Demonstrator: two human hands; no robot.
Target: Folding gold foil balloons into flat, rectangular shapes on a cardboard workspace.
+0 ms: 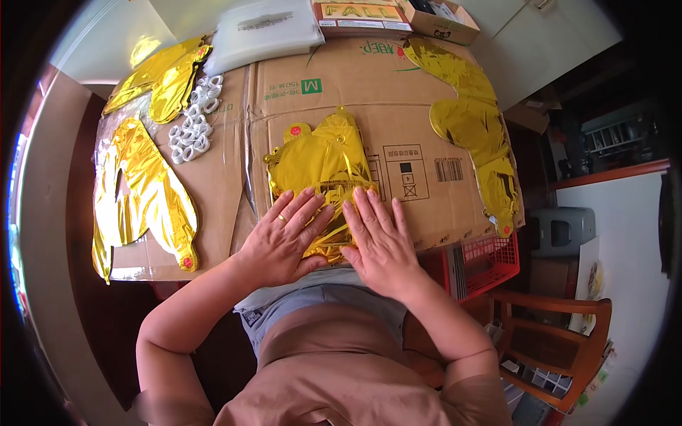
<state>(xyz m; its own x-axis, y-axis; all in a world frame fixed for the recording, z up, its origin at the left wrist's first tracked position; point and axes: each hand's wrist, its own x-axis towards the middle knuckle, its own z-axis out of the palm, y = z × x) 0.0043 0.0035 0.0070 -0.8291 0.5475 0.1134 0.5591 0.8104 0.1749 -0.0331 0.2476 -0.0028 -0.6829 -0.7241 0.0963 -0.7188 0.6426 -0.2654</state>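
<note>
Left hand [284,238] and right hand [380,240] laid flat, slightly spread, both touching the crumpled gold foil piece [320,163], which lies at the near middle of the cardboard-covered worktop [398,92], white rings [192,131] farther left.

The crumpled folded foil piece [320,163] is metallic gold with a round red mark [296,131]; the forked foil piece [160,206] is gold with whitish glare; the long curving foil piece [476,124] is darker gold. The flat brown cardboard sheet [405,117] bears green and black print. The small ring-shaped coils [192,133] are white.
</note>
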